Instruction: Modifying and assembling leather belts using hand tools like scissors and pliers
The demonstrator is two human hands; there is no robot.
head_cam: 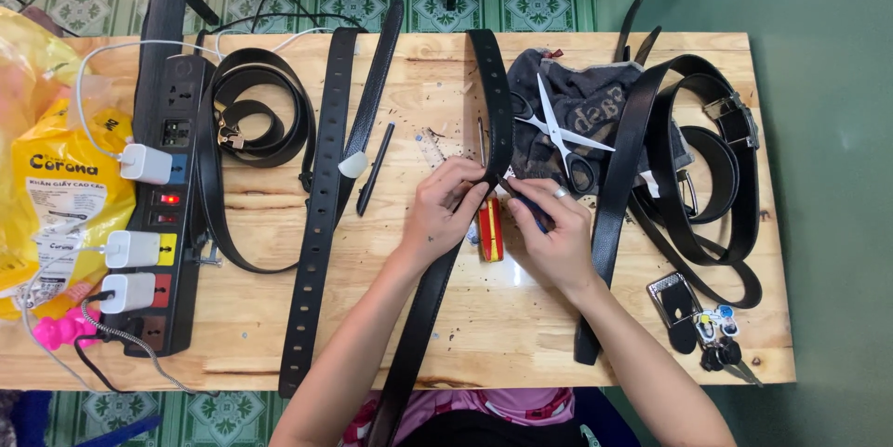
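Pinching a long black leather belt (pixel 491 93) mid-table, the left hand (pixel 445 210) closes on it; the right hand (pixel 551 238) grips a small dark-blue tool (pixel 528 208), mostly hidden, beside a half-covered red lighter (pixel 490 228).

I count three white chargers (pixel 130 248) in the power strip (pixel 164 168), one pair of scissors (pixel 562 137) and one pen (pixel 375 169).

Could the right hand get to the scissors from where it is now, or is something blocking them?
Probably yes. The scissors lie uncovered on the grey cloth, just beyond the right hand, with nothing on top of them. But that hand seems to hold a small blue tool against the black belt, so it is not free.
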